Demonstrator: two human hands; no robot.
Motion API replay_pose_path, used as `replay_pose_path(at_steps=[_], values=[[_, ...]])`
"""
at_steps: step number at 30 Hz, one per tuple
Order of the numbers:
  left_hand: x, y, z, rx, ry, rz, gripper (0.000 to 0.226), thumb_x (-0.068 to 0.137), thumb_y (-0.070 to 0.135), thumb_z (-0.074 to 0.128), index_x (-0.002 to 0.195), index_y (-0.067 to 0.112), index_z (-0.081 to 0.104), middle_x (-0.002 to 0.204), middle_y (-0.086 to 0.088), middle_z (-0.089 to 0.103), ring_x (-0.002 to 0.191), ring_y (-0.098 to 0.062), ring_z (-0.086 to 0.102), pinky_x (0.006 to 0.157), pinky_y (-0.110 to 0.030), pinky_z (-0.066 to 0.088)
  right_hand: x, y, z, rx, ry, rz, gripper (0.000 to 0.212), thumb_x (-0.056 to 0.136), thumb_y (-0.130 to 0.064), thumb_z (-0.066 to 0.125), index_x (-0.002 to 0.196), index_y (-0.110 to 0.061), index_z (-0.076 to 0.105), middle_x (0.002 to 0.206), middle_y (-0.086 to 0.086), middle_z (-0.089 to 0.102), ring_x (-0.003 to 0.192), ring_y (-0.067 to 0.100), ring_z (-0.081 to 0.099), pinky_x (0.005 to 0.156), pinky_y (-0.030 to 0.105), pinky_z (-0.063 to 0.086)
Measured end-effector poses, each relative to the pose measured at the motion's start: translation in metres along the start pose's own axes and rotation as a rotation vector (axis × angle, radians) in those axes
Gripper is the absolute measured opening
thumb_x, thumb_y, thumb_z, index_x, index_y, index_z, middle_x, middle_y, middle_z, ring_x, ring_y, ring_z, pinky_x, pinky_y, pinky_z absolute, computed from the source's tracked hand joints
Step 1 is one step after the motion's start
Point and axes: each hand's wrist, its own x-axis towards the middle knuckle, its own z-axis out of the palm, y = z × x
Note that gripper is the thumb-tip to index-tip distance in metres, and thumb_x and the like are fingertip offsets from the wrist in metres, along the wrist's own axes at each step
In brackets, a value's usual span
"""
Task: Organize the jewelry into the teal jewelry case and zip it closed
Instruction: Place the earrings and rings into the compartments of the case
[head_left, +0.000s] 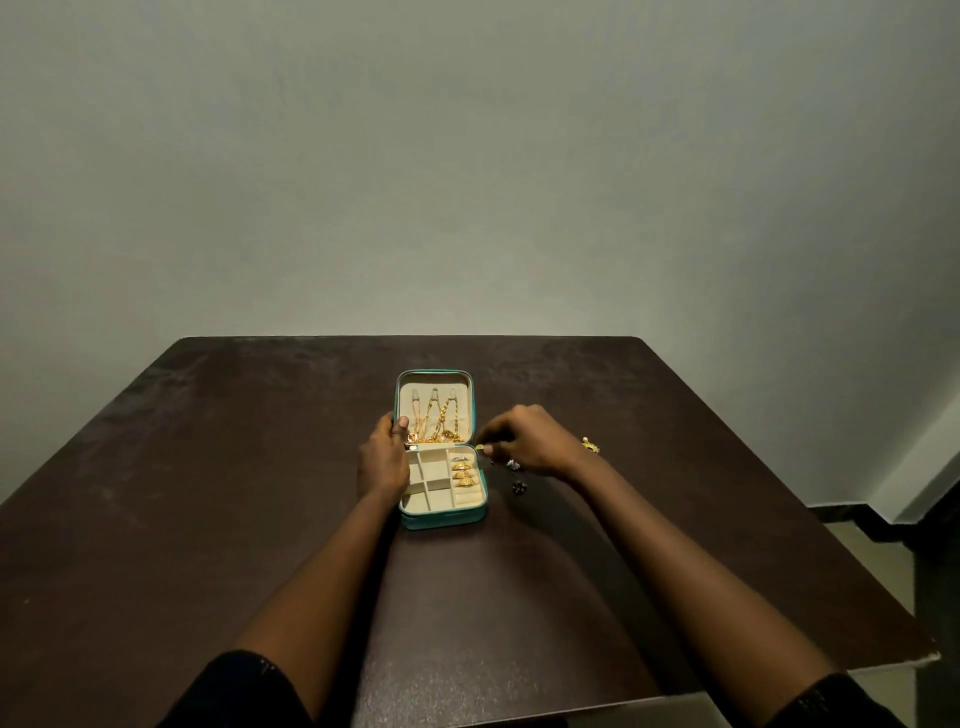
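The teal jewelry case (444, 519) lies open on the dark table, its lid upright at the back. Gold chains (434, 421) hang inside the lid. Several gold rings (464, 473) sit in the right-hand ring roll of the cream tray. My left hand (384, 460) grips the case's left side, thumb on the lid's edge. My right hand (524, 441) hovers at the case's right rim, fingertips pinched on a small gold piece (480, 447). Two dark stone pieces lie by that hand, one (513, 464) near and the other (519, 487) nearer me. A gold earring (590, 445) rests behind the wrist.
The dark brown table (208, 493) stands against a plain pale wall. Its right edge (831, 530) drops to a tiled floor and a dark step.
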Motion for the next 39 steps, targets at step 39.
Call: replay_pose_path(at_steps=[39], values=[[-0.001, 0.0, 0.0, -0.012, 0.009, 0.007, 0.037, 0.101, 0.031, 0.035, 0.125, 0.01, 0.054, 0.117, -0.015, 0.063, 0.105, -0.032, 0.058, 0.074, -0.032, 0.038, -0.032, -0.023, 0.047, -0.021, 0.185, 0.012, 0.029, 0.086, 0.001, 0.058, 0.112, -0.006, 0.069, 0.105, 0.013, 0.071, 0.096, 0.017, 0.066, 0.085, 0.033, 0.052]])
